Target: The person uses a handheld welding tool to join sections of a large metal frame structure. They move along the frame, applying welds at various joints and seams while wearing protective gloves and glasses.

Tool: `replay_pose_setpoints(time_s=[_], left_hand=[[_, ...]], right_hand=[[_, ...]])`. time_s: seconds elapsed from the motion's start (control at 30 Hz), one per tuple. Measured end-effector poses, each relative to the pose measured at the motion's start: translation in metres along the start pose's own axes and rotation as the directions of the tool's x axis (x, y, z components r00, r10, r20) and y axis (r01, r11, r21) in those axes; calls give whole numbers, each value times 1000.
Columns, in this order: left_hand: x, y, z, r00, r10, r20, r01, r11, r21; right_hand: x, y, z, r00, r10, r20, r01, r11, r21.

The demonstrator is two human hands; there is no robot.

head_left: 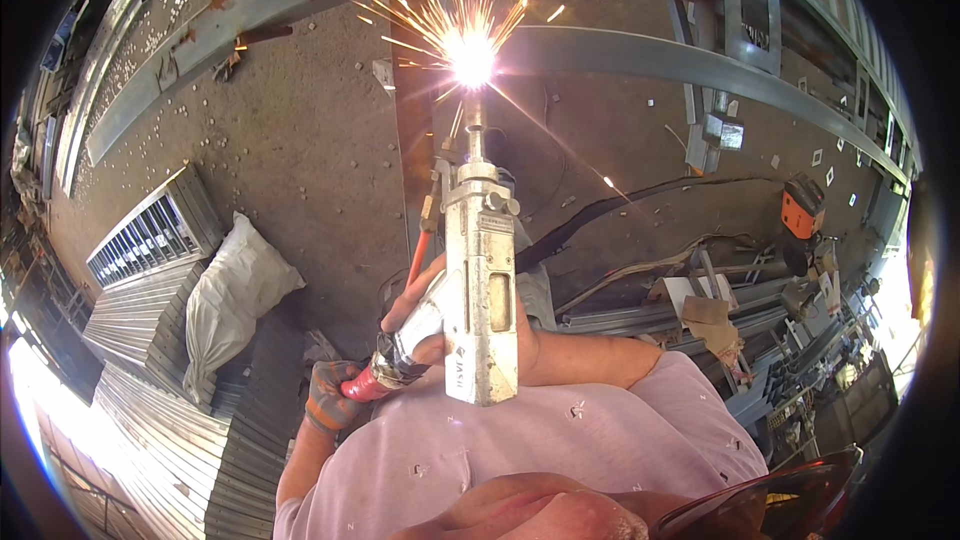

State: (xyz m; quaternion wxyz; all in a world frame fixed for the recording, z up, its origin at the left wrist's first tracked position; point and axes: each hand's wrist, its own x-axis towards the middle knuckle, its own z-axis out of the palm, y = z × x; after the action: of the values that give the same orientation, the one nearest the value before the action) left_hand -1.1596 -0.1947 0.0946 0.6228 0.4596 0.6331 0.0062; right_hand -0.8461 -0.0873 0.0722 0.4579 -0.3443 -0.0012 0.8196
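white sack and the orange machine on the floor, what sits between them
In the head view, the grey welding gun gripped by the right hand stands between the white sack and the orange machine, with black cables on the concrete behind it.

Below me spreads a rough grey concrete floor (pixel 300 140), littered with pale chips toward eleven o'clock. Long grey steel beams (pixel 690 65) cross it from ten o'clock up and over to two, one (pixel 250 5) blotched with rust. At eight o'clock lie stacked corrugated metal sheets (pixel 150 380) with a slumped white sack (pixel 225 305) on them. An orange machine (pixel 802 208) sits at three o'clock among metal clutter. Hard daylight glares in at both edges.
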Motion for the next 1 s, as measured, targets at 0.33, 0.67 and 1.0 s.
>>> replay_pose_setpoints(time_s=[0.33, 0.67, 1.0], left_hand=[[-38, -55, 6, 932, 311, 187, -361, 851, 381], [2, -26, 36, 999, 41, -24, -44, 989, -144], [21, 6, 37, 999, 44, -25, -46, 995, -92]], right_hand=[[8, 41, -31, 999, -30, 35, 37, 971, -236], [-6, -21, -13, 967, -180, 181, 224, 938, -265], [6, -36, -23, 982, -130, 137, 153, 973, -172]])
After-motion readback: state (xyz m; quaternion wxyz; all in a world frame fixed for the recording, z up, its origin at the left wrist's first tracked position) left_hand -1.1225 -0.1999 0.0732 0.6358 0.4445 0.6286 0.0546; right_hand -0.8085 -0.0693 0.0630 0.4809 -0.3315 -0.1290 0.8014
